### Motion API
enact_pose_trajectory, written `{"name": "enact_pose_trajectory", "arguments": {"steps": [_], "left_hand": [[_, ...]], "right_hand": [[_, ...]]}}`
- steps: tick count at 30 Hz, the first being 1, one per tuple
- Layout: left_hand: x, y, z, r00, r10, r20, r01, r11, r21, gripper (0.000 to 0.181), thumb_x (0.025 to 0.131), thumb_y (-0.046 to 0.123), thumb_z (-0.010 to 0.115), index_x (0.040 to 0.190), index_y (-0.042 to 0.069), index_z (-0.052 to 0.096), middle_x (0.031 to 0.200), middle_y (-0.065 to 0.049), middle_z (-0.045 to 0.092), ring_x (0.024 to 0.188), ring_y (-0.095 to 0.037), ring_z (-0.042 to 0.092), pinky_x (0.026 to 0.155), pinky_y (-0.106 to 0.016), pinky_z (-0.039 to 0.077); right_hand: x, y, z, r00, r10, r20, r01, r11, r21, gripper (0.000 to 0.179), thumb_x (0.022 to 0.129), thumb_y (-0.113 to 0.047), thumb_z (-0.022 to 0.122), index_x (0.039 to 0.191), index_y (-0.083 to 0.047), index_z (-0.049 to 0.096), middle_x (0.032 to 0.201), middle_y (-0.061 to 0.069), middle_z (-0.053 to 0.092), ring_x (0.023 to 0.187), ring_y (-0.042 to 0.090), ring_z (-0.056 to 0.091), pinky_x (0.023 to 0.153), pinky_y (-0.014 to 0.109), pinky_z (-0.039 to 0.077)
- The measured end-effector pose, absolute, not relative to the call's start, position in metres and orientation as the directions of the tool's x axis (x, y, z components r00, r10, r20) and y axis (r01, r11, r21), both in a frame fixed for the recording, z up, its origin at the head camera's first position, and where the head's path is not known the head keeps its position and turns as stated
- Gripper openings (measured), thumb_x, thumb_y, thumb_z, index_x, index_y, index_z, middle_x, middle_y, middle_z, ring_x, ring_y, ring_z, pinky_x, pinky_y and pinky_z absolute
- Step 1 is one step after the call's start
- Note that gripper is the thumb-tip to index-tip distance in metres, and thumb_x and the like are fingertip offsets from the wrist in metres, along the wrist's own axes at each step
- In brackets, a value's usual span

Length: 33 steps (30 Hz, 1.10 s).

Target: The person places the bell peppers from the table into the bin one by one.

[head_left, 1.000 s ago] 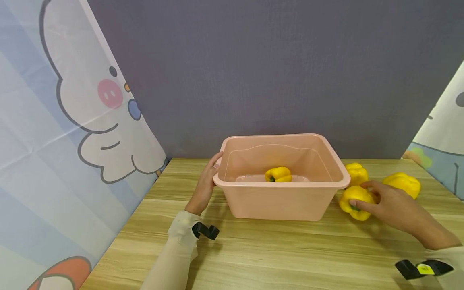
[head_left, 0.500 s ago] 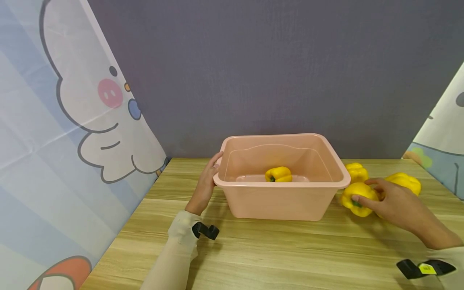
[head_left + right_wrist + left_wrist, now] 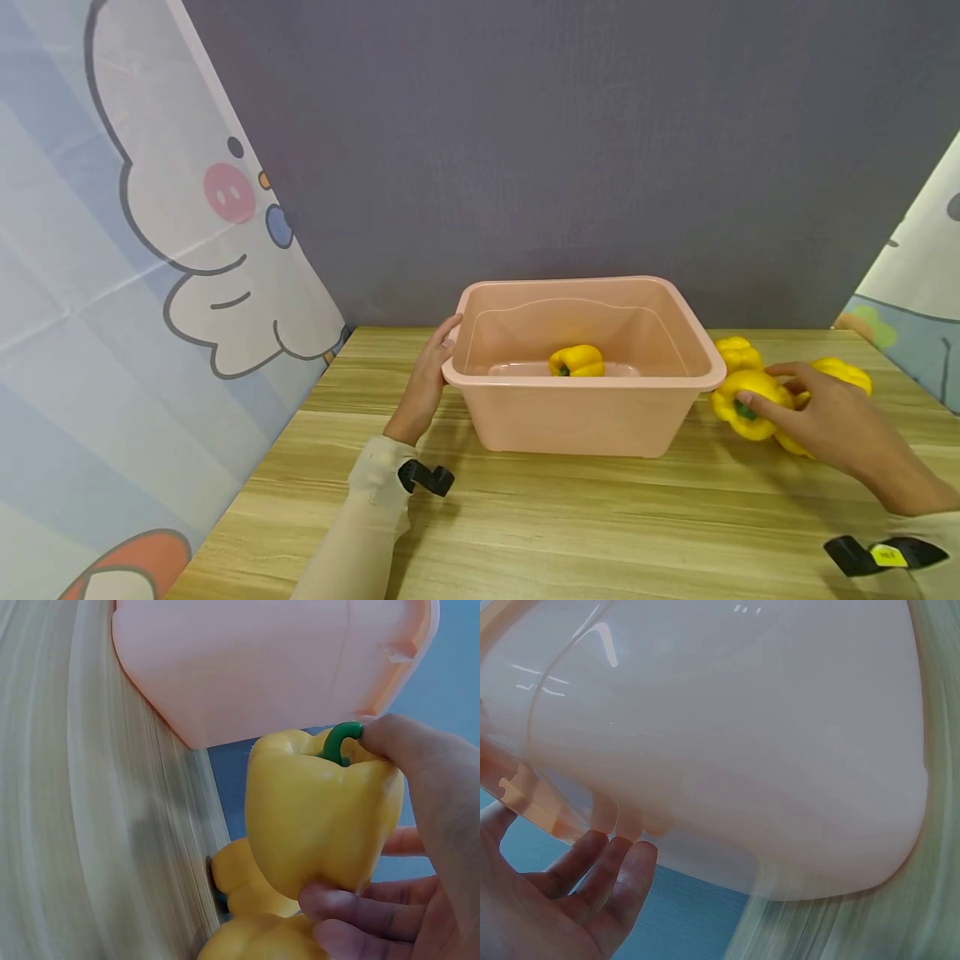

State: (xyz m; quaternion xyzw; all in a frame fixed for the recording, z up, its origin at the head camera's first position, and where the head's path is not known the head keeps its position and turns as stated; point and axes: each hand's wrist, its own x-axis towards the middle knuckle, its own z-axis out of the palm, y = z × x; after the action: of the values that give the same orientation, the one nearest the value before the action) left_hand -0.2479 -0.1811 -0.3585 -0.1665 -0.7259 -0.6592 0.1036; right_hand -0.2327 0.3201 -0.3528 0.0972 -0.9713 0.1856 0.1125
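Note:
A pale pink plastic bin (image 3: 570,417) stands on the table with one yellow bell pepper (image 3: 576,362) lying inside. My left hand (image 3: 420,383) is at the bin's left end. In the left wrist view its fingertips (image 3: 641,859) touch the outer wall below the rim, loosely bent. To the right of the bin, my right hand (image 3: 828,417) pinches another yellow bell pepper (image 3: 322,810) between thumb and fingers. The thumb is by its green stem, and the pepper is off the table in the right wrist view.
Around the right hand lie more yellow peppers: one behind (image 3: 738,354), one to the right (image 3: 846,372), and one partly hidden below the hand (image 3: 793,446). The wood-grain table (image 3: 570,525) meets a dark grey panel (image 3: 570,150) behind the bin.
My right hand has shifted slightly right and up with the held pepper, uncovering part of a pepper below it. The left hand and bin have stayed in place.

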Motion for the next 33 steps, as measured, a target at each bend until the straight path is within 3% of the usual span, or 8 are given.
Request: {"name": "enact_pose_trajectory", "arguments": {"steps": [6, 10, 15, 20, 26, 33], "left_hand": [[-0.248, -0.181, -0.359, -0.924, 0.102, 0.368, 0.376, 0.074, 0.924, 0.052, 0.105, 0.04, 0.041, 0.155, 0.026, 0.039, 0.122, -0.018, 0.054, 0.1, -0.024, 0.056, 0.088, -0.039, 0.047], [-0.248, -0.181, -0.36, -0.924, 0.098, 0.369, 0.377, 0.076, 0.923, 0.051, 0.105, 0.04, 0.04, 0.154, 0.026, 0.04, 0.114, -0.015, 0.055, 0.096, -0.023, 0.056, 0.087, -0.039, 0.047], [-0.249, -0.181, -0.36, -0.924, 0.097, 0.371, 0.378, 0.078, 0.922, 0.052, 0.104, 0.042, 0.04, 0.154, 0.027, 0.04, 0.107, -0.012, 0.055, 0.092, -0.023, 0.056, 0.085, -0.04, 0.047], [-0.248, -0.181, -0.36, -0.922, 0.101, 0.375, 0.383, 0.076, 0.921, 0.053, 0.104, 0.042, 0.039, 0.155, 0.027, 0.038, 0.116, -0.014, 0.057, 0.094, -0.024, 0.057, 0.085, -0.04, 0.048], [-0.25, -0.181, -0.36, -0.921, 0.109, 0.373, 0.381, 0.068, 0.922, 0.053, 0.104, 0.042, 0.04, 0.155, 0.026, 0.038, 0.129, -0.028, 0.05, 0.096, -0.024, 0.056, 0.085, -0.039, 0.047], [-0.25, -0.181, -0.361, -0.921, 0.113, 0.373, 0.382, 0.076, 0.921, 0.053, 0.104, 0.042, 0.039, 0.155, 0.026, 0.038, 0.141, -0.025, 0.046, 0.106, -0.027, 0.057, 0.088, -0.041, 0.047]], "right_hand": [[-0.234, 0.325, -0.353, -0.942, -0.139, 0.306, -0.248, 0.903, -0.35, 0.069, 0.09, -0.051, 0.069, 0.125, 0.007, 0.056, 0.102, 0.038, 0.063, 0.082, 0.05, 0.061, 0.062, 0.057, 0.046], [-0.233, 0.326, -0.352, -0.938, -0.138, 0.317, -0.254, 0.896, -0.363, 0.067, 0.091, -0.049, 0.069, 0.125, 0.008, 0.056, 0.099, 0.036, 0.064, 0.079, 0.046, 0.062, 0.061, 0.055, 0.047], [-0.232, 0.324, -0.348, -0.944, -0.101, 0.314, -0.235, 0.874, -0.425, 0.065, 0.093, -0.047, 0.067, 0.125, 0.009, 0.057, 0.099, 0.032, 0.066, 0.083, 0.044, 0.062, 0.057, 0.04, 0.046], [-0.229, 0.322, -0.343, -0.947, -0.071, 0.314, -0.218, 0.86, -0.461, 0.063, 0.094, -0.047, 0.066, 0.127, 0.007, 0.057, 0.099, 0.029, 0.067, 0.087, 0.042, 0.062, 0.059, 0.033, 0.042], [-0.227, 0.321, -0.34, -0.948, -0.071, 0.312, -0.219, 0.854, -0.472, 0.062, 0.095, -0.046, 0.065, 0.129, 0.006, 0.057, 0.105, 0.031, 0.065, 0.09, 0.043, 0.062, 0.061, 0.034, 0.042], [-0.229, 0.323, -0.341, -0.952, -0.048, 0.303, -0.203, 0.84, -0.504, 0.065, 0.096, -0.046, 0.064, 0.131, 0.007, 0.054, 0.114, 0.036, 0.061, 0.093, 0.045, 0.061, 0.06, 0.031, 0.044]]}}
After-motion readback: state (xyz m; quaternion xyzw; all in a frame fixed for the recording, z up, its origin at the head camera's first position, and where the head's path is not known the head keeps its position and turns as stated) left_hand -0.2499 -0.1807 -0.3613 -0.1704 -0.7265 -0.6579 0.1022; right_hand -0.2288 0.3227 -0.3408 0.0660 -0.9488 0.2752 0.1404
